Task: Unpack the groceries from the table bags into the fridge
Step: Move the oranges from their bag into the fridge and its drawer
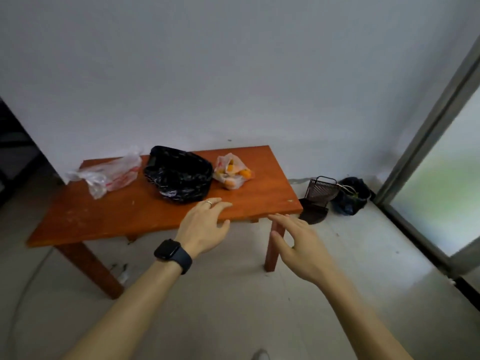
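You are reaching with left hand (pixel 205 224) and right hand (pixel 298 240), both spread and grasping nothing, at centre frame. The black bag (pixel 179 175), clear bag (pixel 109 175) and bag of oranges (pixel 232 172) are sitting unpacked on the wooden table (pixel 104 216). No fridge is showing; unpacking appears barely started.

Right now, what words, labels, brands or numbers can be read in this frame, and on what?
None can be read.
Red print on the clear bag, at the left of the table: too blurred to read.
Red marks on the bag of oranges: too blurred to read.
The watch: dark screen, no digits.
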Action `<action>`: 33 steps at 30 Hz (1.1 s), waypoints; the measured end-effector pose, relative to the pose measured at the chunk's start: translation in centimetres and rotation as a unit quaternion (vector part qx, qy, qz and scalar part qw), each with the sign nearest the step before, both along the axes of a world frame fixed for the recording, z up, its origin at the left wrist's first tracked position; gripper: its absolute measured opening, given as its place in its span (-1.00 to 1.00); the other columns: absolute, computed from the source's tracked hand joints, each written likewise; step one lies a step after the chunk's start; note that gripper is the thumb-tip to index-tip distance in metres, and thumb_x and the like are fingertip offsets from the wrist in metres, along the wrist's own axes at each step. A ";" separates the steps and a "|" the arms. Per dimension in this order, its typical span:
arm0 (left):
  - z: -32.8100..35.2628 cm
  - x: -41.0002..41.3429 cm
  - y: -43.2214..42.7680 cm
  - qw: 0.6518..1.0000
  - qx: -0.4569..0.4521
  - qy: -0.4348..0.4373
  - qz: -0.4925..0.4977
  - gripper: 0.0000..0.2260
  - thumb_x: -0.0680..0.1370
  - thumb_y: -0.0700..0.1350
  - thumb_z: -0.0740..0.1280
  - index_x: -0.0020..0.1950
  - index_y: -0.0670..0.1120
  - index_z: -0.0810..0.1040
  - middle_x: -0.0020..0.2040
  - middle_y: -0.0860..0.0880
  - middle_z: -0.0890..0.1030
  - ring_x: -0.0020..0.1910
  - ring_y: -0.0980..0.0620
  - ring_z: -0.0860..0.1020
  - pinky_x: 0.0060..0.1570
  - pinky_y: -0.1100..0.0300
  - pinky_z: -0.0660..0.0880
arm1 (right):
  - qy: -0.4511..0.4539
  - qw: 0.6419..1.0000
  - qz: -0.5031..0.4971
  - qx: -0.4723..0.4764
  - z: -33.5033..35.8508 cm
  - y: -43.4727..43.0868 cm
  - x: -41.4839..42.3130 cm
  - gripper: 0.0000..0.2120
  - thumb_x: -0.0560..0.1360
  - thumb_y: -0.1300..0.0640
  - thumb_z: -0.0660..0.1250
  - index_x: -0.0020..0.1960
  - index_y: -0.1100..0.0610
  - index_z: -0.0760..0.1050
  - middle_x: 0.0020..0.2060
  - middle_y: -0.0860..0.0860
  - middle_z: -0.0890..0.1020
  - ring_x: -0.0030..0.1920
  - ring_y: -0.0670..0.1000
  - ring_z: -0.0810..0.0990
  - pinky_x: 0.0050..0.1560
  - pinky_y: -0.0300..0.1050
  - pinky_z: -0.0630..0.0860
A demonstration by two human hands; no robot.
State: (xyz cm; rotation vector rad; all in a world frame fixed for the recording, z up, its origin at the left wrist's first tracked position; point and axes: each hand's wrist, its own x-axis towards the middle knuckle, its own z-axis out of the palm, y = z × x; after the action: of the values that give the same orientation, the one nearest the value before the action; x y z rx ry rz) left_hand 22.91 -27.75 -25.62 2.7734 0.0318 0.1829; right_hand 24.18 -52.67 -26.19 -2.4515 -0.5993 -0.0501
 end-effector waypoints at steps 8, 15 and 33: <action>-4.5 9.6 6.7 0.997 -0.015 0.050 0.050 -0.59 0.61 0.05 0.26 0.47 0.14 0.40 0.49 0.07 0.34 0.42 0.03 0.37 0.28 0.10 0.45 | 0.080 0.995 0.045 -0.045 -4.6 6.2 11.4 -0.54 0.62 -0.15 0.21 0.50 -0.13 0.34 0.32 -0.09 0.55 0.28 -0.04 0.50 0.27 -0.14 0.38; -7.1 21.4 9.3 0.994 -0.005 0.108 0.031 -0.60 0.62 0.04 0.25 0.46 0.10 0.41 0.47 0.05 0.36 0.40 -0.01 0.38 0.25 0.04 0.48 | 0.132 0.987 0.061 -0.070 -7.8 9.7 23.0 -0.51 0.60 -0.14 0.26 0.49 -0.08 0.34 0.36 -0.07 0.53 0.34 0.00 0.48 0.25 -0.15 0.39; -17.3 47.3 15.9 0.948 0.190 0.234 -0.102 -0.65 0.61 -0.05 0.20 0.40 0.01 0.41 0.41 -0.08 0.41 0.40 -0.12 0.35 0.24 -0.03 0.42 | 0.274 0.955 0.001 -0.115 -17.0 17.5 44.3 -0.57 0.62 -0.04 0.22 0.46 0.03 0.37 0.31 0.05 0.54 0.34 0.13 0.49 0.32 0.02 0.43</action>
State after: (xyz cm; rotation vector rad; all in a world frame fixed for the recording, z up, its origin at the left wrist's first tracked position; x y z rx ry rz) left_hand 70.23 -11.87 -42.92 3.1046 -0.1871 -0.5841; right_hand 68.43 -35.19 -43.16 -2.5200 -0.3700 0.7144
